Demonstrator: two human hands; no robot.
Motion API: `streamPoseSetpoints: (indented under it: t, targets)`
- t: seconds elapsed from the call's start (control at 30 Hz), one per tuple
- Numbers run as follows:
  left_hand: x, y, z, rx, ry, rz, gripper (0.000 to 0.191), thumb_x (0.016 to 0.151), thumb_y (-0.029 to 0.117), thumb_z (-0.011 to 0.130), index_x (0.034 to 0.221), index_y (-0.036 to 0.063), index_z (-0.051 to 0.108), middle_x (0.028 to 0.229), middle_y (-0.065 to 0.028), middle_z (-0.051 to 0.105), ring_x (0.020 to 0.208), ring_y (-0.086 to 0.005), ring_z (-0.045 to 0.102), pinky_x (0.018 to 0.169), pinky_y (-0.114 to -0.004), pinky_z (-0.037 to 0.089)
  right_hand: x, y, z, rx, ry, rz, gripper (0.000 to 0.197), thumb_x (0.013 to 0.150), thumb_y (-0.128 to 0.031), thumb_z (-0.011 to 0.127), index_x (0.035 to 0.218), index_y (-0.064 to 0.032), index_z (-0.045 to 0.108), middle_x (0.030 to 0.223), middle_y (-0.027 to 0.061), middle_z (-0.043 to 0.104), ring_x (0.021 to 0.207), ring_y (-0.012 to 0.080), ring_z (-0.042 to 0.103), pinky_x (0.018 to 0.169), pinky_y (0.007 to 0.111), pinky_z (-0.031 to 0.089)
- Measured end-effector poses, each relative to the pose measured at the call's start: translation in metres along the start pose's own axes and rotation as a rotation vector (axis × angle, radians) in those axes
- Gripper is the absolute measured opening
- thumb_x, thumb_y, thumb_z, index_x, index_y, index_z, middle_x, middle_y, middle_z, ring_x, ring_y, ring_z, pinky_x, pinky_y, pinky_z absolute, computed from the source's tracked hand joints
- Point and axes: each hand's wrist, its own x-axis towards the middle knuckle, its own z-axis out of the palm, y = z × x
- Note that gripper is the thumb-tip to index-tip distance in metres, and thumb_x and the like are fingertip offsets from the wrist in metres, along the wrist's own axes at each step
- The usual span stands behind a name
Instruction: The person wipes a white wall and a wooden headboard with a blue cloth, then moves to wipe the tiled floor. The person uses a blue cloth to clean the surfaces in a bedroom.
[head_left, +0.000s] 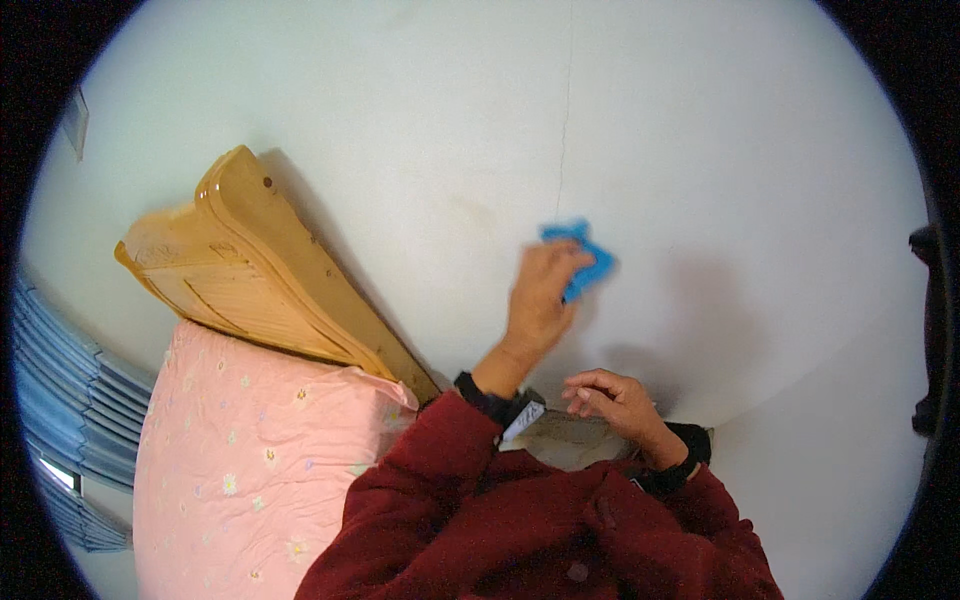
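Observation:
Against the white wall (465, 150), my left hand (541, 292) grips a blue cloth (589, 270), blurred and bunched beyond the fingers. The cloth lies at the lower visible end of a thin vertical crack (563, 150) in the wall. Lower and to the right, my right hand (615, 405) is held in front of my chest with its fingers loosely bent and apart, holding nothing. Both wrists wear black bands, and a white tag bearing writing (523, 421) is by the left one. Faint yellowish stains (476, 214) mark the wall left of the cloth.
A yellow wooden headboard (247, 247) stands at the left, close to the wall, behind a bed with a pink floral sheet (247, 450). Blue curtains (60, 382) hang at the far left. Dark objects (934, 330) show at the right rim.

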Motion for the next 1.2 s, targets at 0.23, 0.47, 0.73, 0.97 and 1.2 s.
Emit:
streamPoseSetpoints:
  t: [0.23,0.47,0.73,0.97,1.2]
  targets:
    - [-0.017,0.015,-0.011,-0.492,0.396,-0.45,0.041,0.087,0.003,0.061,0.126,0.0029,0.046,0.121,-0.0128,0.05,0.112,-0.024,0.051,0.098,-0.034,0.041,0.017,-0.065,-0.001,0.158,0.189,-0.275,0.05,0.095,-0.012,0.056,0.142,-0.0059,0.041,0.13,0.0141,0.056,0.105,0.0239,0.064,0.078,0.033,0.056]
    - [-0.015,0.024,-0.031,-0.759,0.427,-0.548,0.033,0.1,0.021,0.052,0.126,0.0024,0.042,0.116,-0.0095,0.052,0.103,-0.0151,0.051,0.09,-0.029,0.044,0.071,-0.113,0.009,-0.239,0.269,-0.663,0.05,0.092,-0.012,0.062,0.139,-0.008,0.046,0.145,0.0158,0.043,0.127,0.0296,0.05,0.098,0.039,0.048]
    - [-0.013,-0.006,-0.052,-1.216,0.284,-0.4,0.024,0.1,0.01,0.049,0.122,0.0024,0.049,0.123,-0.0077,0.051,0.117,-0.0165,0.049,0.098,-0.033,0.042,0.119,-0.171,0.036,-0.703,0.388,-0.89,0.042,0.089,-0.014,0.066,0.129,-0.0079,0.057,0.144,0.0161,0.045,0.126,0.0337,0.049,0.105,0.044,0.04]
    - [-0.027,-0.017,-0.065,-1.03,0.303,-0.419,0.021,0.097,0.003,0.051,0.117,0.0026,0.053,0.118,-0.0095,0.059,0.114,-0.0175,0.055,0.095,-0.034,0.045,0.157,-0.132,-0.014,-1.191,0.172,-1.104,0.029,0.082,-0.013,0.065,0.111,-0.0101,0.067,0.131,0.008,0.058,0.124,0.0256,0.051,0.105,0.045,0.04]
    - [-0.064,-0.027,-0.065,-0.898,0.285,-0.631,0.008,0.097,0.006,0.053,0.099,0.0025,0.059,0.091,-0.008,0.066,0.087,-0.0154,0.062,0.077,-0.029,0.05,0.117,-0.23,-0.056,-2.055,0.038,-1.283,0.032,0.092,-0.015,0.057,0.124,-0.0143,0.061,0.13,0.0029,0.059,0.13,0.021,0.049,0.115,0.049,0.03]
